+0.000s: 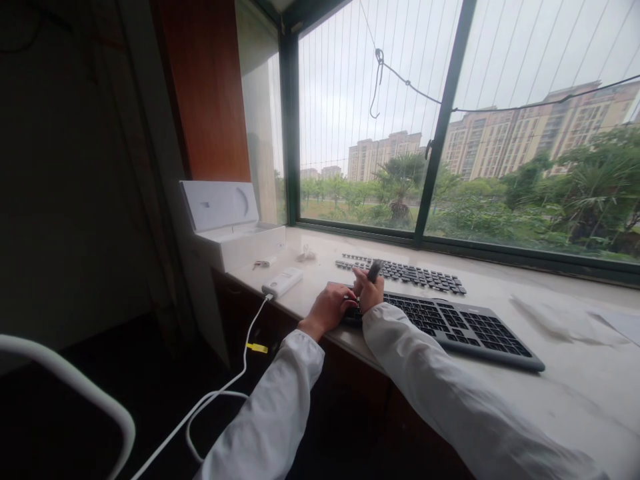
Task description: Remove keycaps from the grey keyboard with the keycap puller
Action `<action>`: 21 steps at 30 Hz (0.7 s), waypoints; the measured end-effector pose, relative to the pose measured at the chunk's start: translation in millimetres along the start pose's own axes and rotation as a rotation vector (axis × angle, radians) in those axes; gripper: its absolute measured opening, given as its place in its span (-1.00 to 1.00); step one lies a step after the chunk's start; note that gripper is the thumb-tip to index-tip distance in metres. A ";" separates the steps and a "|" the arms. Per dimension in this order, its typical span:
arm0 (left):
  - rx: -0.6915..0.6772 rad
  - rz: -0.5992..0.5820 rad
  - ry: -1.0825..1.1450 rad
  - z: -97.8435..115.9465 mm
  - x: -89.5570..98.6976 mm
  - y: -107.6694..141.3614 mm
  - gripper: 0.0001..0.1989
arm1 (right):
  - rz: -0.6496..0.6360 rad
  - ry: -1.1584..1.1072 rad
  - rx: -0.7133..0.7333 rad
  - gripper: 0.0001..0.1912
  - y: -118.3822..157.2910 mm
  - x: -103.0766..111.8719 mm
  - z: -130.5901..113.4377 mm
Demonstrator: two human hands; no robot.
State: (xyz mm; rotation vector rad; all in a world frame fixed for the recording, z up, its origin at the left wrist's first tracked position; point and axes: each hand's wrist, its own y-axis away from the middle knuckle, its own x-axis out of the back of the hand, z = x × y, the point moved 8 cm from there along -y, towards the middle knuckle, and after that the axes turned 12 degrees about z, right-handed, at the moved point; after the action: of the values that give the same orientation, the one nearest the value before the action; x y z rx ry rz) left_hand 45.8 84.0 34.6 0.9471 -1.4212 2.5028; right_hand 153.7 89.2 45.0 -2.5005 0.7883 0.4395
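A grey keyboard [465, 327] with black keys lies on the pale window-sill counter [575, 387]. Behind it, several loose black keycaps [405, 272] are laid out in rows. My left hand [327, 308] rests on the keyboard's left end, fingers bent down onto it. My right hand [369, 288] is just beside it, closed around a small dark tool [375, 269] that sticks up from the fist, held over the same left end. Both arms wear white sleeves.
A white power bank [283, 281] with a white cable [220, 393] lies near the counter's left edge. An open white box [231, 223] stands at the far left. Crumpled clear plastic [555, 313] lies at right. A white chair rail [75, 387] curves at lower left.
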 end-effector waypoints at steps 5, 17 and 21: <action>0.003 0.081 0.006 7.7 9.3 1.8 -0.84 | 0.083 -0.055 0.125 -0.53 -8.5 8.8 -25.5; -0.015 0.098 0.065 16.9 17.7 3.1 -0.84 | -0.097 0.341 0.233 -0.49 -16.4 45.1 -81.6; -0.029 0.108 0.111 16.6 17.5 3.8 -0.84 | -0.203 0.655 0.454 -0.47 -5.8 69.0 -113.5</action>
State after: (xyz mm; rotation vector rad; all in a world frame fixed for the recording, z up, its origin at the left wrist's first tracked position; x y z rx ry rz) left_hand 38.0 65.0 47.8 0.7331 -1.5072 2.5581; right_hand 228.8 2.3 111.9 -2.2435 0.7408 -0.5989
